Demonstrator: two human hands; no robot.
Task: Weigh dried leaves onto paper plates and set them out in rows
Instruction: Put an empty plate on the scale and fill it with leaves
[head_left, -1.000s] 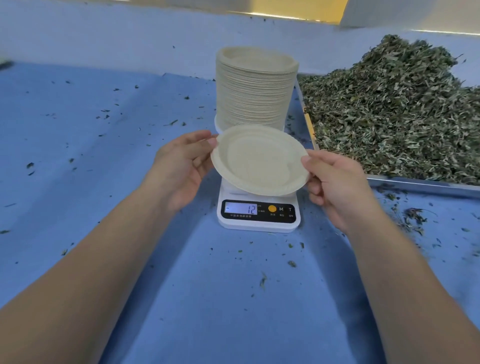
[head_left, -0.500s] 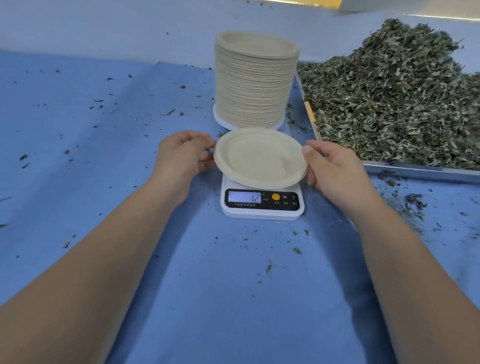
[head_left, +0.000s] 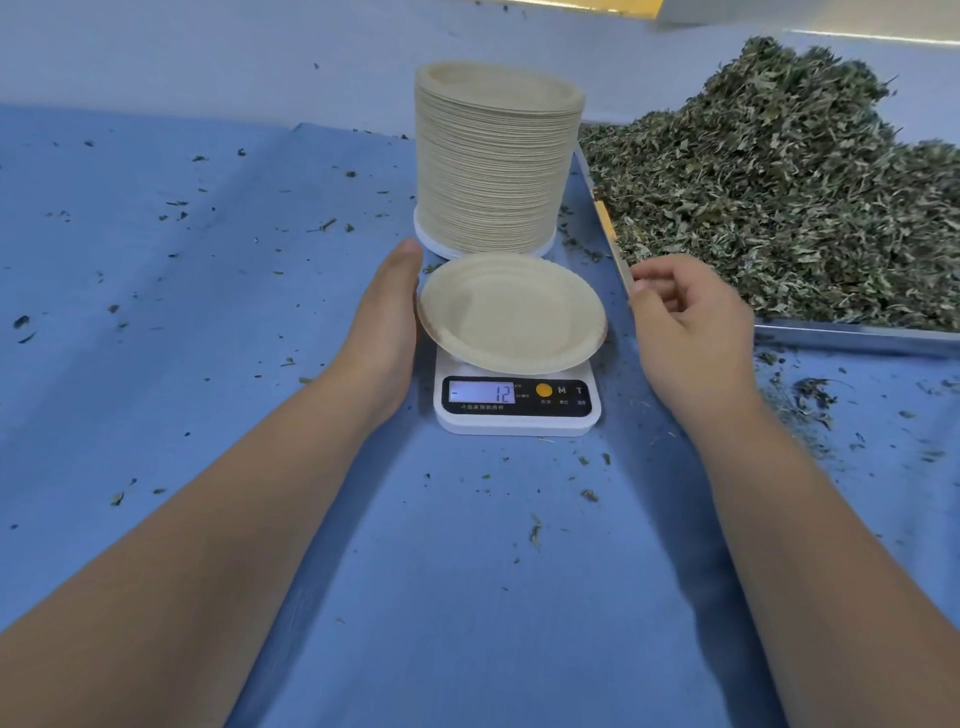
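Your forearms run off the near edge, over the blue worktop (head_left: 467, 597) flecked with leaf crumbs. Ahead sits the white scale (head_left: 517, 423). Its display reads 12 after a dash, and the print below is too fine to read. The paper plate (head_left: 511, 314) lies face up on the scale and hides its platform; being round, it has no long axis. Your left hand (head_left: 387, 332) stands on edge, fingers straight along the plate's left rim and palm hidden. I cannot tell whether it touches the rim. Your right hand (head_left: 685, 322) is loosely curled, grips nothing and is clear of the plate's right rim. Beyond stands the plate stack (head_left: 496, 156). To the right, the dried leaves (head_left: 779, 182) fill a metal tray (head_left: 852, 335), cut off by the right edge.
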